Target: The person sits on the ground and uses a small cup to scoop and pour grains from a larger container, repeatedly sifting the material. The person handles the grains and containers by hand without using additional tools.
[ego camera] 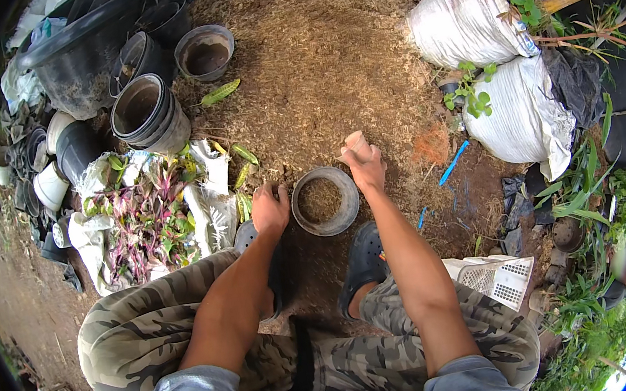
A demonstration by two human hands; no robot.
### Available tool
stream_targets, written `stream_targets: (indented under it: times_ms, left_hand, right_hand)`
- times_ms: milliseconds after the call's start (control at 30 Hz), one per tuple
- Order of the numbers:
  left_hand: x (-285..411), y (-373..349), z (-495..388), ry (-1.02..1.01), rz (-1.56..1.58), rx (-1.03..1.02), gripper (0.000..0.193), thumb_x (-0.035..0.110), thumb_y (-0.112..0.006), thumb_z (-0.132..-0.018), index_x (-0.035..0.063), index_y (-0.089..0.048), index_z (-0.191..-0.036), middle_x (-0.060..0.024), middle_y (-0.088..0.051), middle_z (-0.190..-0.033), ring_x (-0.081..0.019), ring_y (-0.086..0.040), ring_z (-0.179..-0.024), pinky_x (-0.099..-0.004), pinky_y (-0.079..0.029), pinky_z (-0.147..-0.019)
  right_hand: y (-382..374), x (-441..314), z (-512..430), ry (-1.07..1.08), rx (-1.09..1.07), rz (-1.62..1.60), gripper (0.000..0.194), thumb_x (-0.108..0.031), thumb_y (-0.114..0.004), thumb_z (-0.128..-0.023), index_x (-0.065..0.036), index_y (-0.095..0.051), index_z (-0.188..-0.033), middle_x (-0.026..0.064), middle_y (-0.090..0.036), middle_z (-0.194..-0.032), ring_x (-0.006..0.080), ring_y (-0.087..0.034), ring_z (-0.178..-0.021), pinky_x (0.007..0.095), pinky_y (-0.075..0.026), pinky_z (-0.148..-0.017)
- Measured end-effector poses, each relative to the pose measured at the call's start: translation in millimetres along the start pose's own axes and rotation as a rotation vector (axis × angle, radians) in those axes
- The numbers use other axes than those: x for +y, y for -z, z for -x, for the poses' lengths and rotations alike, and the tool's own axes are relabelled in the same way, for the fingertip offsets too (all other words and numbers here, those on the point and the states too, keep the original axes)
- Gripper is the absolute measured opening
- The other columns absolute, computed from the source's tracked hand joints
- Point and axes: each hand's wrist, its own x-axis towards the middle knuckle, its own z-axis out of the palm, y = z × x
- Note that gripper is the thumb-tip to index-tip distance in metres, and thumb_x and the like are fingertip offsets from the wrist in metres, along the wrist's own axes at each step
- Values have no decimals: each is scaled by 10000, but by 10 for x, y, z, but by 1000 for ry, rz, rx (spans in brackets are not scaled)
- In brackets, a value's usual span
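Observation:
My right hand [366, 166] grips a small pinkish-tan cup [357, 145], held tilted over the ground just up and right of a round grey plastic pot [351, 191]. Brown soil mix [319, 199] lies inside that pot, which stands upright between my feet. To the pot's left, my left hand [271, 207] is lowered to the loose soil, its fingers curled down; whether they hold anything is hidden. Cut pink and green leafy stems [147, 214] lie on a white woven sack [193, 200] left of this hand.
Stacked black pots [150, 112] and another round pot [205, 54] stand upper left, near a large black tub [80, 60]. A wide bed of brown soil mix [325, 49] spreads ahead. Filled white sacks [466, 18] line the right, and a white plastic crate [507, 277] sits by my right knee.

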Motion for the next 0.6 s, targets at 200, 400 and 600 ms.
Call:
stream_targets:
  times_ms: [200,400,600]
  left_hand:
    - [-23,-96,-46,-51,45,34,226,193,-560,-955,19,-683,-1030,-223,-674,-996,-419,-606,-997,-497,-484,-883]
    - [-1,-157,-85,-45,56,113,219,189,-567,-951,16,-693,-1001,-215,-683,-976,-416,-620,-959,-496,-495,-860]
    - [-23,-182,-95,-16,47,113,214,209,-578,-954,34,-692,-1003,-193,-689,-981,-398,-622,-973,-487,-496,-862]
  right_hand:
    - [-290,-540,-190,-32,-39,88,1045,-693,-693,-734,-128,-304,-1522,292,-401,-1366,463,-599,-1127,502,-541,-939]
    - [-597,-965,-455,-122,-73,-26,1065,-704,-691,-745,-75,-287,-1505,290,-421,-1357,447,-628,-1075,512,-560,-905]
    - [-933,-1430,-810,-191,-134,-315,1004,-630,-719,-798,-30,-301,-1487,272,-493,-1361,382,-633,-1116,426,-599,-907]
